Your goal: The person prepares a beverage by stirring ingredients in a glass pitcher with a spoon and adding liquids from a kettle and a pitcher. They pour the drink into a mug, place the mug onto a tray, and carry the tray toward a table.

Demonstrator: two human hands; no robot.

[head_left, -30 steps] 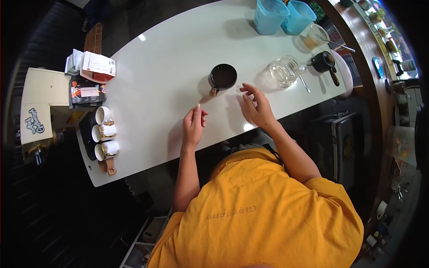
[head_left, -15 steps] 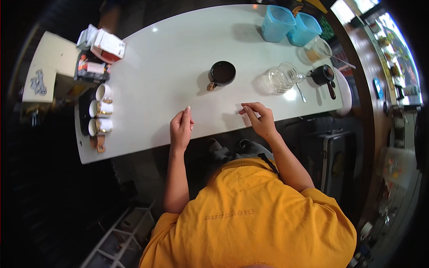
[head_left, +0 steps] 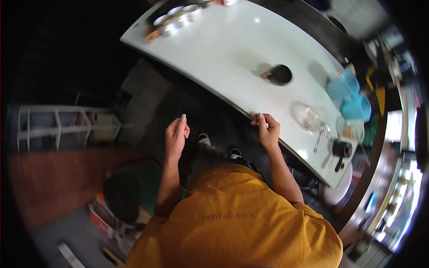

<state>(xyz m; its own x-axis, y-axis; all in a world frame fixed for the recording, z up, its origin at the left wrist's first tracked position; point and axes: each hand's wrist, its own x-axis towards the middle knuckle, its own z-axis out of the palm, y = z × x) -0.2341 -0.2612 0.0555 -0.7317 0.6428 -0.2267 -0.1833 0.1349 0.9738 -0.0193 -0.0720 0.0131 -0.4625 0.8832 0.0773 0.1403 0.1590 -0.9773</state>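
Observation:
My left hand [head_left: 177,136] hovers over the dark floor, in front of the table. Its fingers are curled in and the thumb lies along them, with nothing seen in the grip. At the edge of the white table [head_left: 210,49] is my right hand [head_left: 268,130], its fingers also bent in toward the thumb and no object visible there. A dark cup [head_left: 281,75] with a brown handle stands upright on the tabletop, beyond my right hand and apart from it. To the right of that hand are clear glass vessels [head_left: 310,119], slightly blurred.
White cups [head_left: 178,18] line the far left end of the table. Two blue containers [head_left: 343,85] stand at the right, near a small dark pot [head_left: 342,148] and a spoon [head_left: 317,142]. A white rack [head_left: 67,128] and a dark round seat [head_left: 121,196] are at my left.
My view and body have turned to the left, so the table now slants toward the upper right. My right hand's fingers have curled in more. The cup appears to stay put on the table.

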